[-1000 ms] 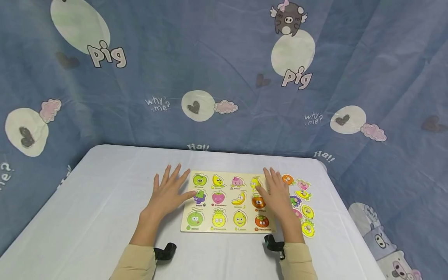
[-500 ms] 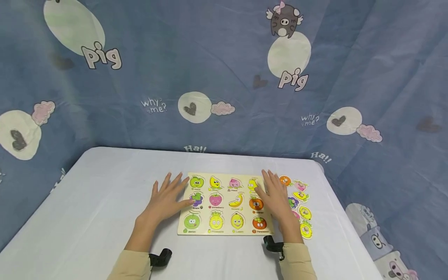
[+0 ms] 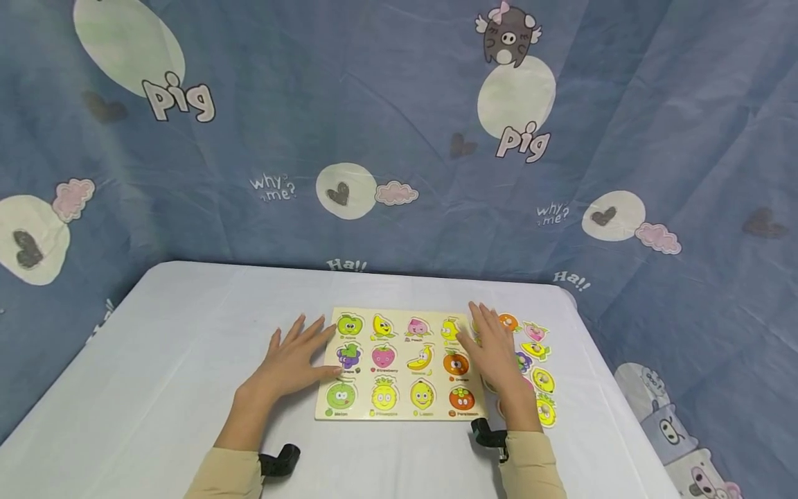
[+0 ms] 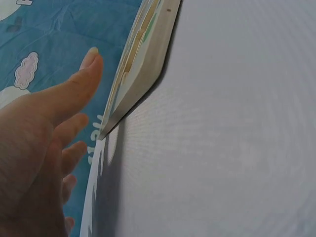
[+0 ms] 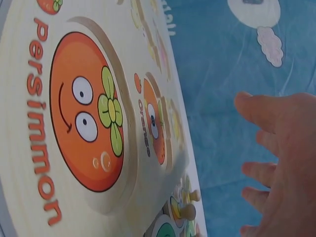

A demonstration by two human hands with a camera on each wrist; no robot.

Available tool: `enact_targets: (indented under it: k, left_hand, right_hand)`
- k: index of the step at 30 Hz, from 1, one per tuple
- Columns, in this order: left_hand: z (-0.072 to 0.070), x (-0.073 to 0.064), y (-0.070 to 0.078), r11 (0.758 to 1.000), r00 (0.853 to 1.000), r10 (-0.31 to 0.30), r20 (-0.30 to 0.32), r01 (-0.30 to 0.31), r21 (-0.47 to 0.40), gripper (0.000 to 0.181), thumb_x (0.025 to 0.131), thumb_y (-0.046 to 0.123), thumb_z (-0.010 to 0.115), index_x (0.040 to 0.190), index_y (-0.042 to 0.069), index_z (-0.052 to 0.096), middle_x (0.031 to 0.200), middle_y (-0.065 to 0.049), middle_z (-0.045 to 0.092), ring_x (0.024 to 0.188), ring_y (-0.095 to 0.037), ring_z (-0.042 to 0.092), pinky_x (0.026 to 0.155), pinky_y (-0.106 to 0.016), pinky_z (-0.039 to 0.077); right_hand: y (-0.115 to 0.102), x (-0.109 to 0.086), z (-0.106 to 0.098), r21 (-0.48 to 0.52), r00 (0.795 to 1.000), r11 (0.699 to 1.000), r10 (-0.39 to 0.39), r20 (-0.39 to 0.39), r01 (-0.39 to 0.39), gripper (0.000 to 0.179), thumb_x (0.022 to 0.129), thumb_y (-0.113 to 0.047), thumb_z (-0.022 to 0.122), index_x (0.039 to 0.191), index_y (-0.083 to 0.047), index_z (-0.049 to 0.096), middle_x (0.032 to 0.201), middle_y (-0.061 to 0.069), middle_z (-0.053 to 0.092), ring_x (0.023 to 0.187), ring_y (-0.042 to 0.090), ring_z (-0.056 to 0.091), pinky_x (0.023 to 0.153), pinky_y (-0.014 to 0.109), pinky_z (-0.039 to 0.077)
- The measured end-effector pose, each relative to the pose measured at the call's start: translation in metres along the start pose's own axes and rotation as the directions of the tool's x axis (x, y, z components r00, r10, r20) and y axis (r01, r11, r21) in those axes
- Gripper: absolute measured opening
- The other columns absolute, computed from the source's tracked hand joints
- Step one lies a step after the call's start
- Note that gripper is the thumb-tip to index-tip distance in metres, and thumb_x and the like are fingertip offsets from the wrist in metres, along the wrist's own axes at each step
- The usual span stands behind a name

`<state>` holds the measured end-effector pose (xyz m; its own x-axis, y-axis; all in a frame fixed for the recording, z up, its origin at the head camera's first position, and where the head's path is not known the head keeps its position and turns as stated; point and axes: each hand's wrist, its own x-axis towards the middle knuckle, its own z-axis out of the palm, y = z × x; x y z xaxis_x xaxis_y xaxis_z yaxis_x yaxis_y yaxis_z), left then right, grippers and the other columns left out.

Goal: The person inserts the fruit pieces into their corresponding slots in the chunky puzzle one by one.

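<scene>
A pale wooden fruit puzzle board (image 3: 401,321) lies flat, with rows of printed fruits in cut-out recesses. My left hand (image 3: 287,364) hovers by its left side, fingers spread, thumb over the edge near the grape picture (image 3: 348,355). In the left wrist view the thumb stands apart from the board's edge. My right hand (image 3: 495,353) is spread at the board's right edge, between the board and the loose fruit pieces; nothing is in it. The right wrist view shows the persimmon recess (image 5: 89,113) close up, and loose pieces with round wooden knobs (image 5: 187,212).
Loose fruit pieces, among them an orange (image 3: 509,321), a lemon (image 3: 544,380) and a pineapple (image 3: 546,410), lie right of the board, some partly hidden behind the right hand. A white cloth (image 3: 187,360) covers the table. A blue printed curtain (image 3: 399,97) hangs behind.
The left hand has drawn back slightly, its thumb off the grape picture. The right hand has shifted a little rightward, uncovering bits of pieces beside the board. The head view has turned slightly.
</scene>
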<state>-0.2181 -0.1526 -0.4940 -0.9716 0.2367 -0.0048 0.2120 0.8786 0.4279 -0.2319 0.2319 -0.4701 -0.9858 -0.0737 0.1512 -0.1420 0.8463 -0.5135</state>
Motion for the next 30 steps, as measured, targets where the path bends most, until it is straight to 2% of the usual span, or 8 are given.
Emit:
enact_targets:
  k: [8,17,24,30]
  left_hand:
    - [0.003,-0.002,0.0,1.0,1.0,0.011,0.017,-0.011,0.004,0.096,0.073,0.069,0.072,0.152,0.025,0.042,0.164,-0.006,0.03,0.155,-0.039,0.009,0.12,-0.071,0.002]
    - [0.0,-0.002,0.002,1.0,0.998,0.009,0.054,-0.007,-0.029,0.105,0.064,0.07,0.079,0.151,0.024,0.044,0.163,-0.005,0.032,0.155,-0.04,0.011,0.119,-0.071,0.002]
    - [0.0,-0.002,-0.003,0.998,0.996,0.035,0.077,-0.031,-0.051,0.113,0.057,0.074,0.079,0.152,0.024,0.043,0.163,-0.007,0.032,0.154,-0.042,0.012,0.118,-0.072,0.003]
    - [-0.001,-0.002,-0.007,0.996,0.994,0.072,0.086,-0.067,-0.063,0.115,0.055,0.074,0.079,0.152,0.022,0.043,0.164,-0.007,0.031,0.153,-0.044,0.014,0.117,-0.074,0.004]
  right_hand:
    - [0.008,0.0,-0.001,-0.022,0.999,0.999,0.026,0.026,-0.025,0.069,0.1,-0.044,0.054,0.159,-0.023,0.024,0.165,0.012,0.026,0.154,0.037,0.017,0.122,0.066,0.011]
    - [0.017,0.001,-0.005,-0.008,0.996,0.997,0.072,0.045,-0.072,0.067,0.099,-0.038,0.058,0.158,-0.022,0.029,0.163,0.014,0.029,0.152,0.038,0.022,0.123,0.062,0.012]
    - [0.02,0.002,-0.005,-0.027,0.998,0.998,0.061,0.025,-0.06,0.064,0.097,-0.034,0.061,0.154,-0.017,0.038,0.157,0.016,0.04,0.147,0.039,0.033,0.121,0.062,0.024]
    - [0.024,0.002,-0.005,-0.038,0.995,0.994,0.102,0.022,-0.101,0.058,0.098,-0.035,0.059,0.152,-0.02,0.042,0.155,0.012,0.043,0.146,0.037,0.035,0.12,0.06,0.028]
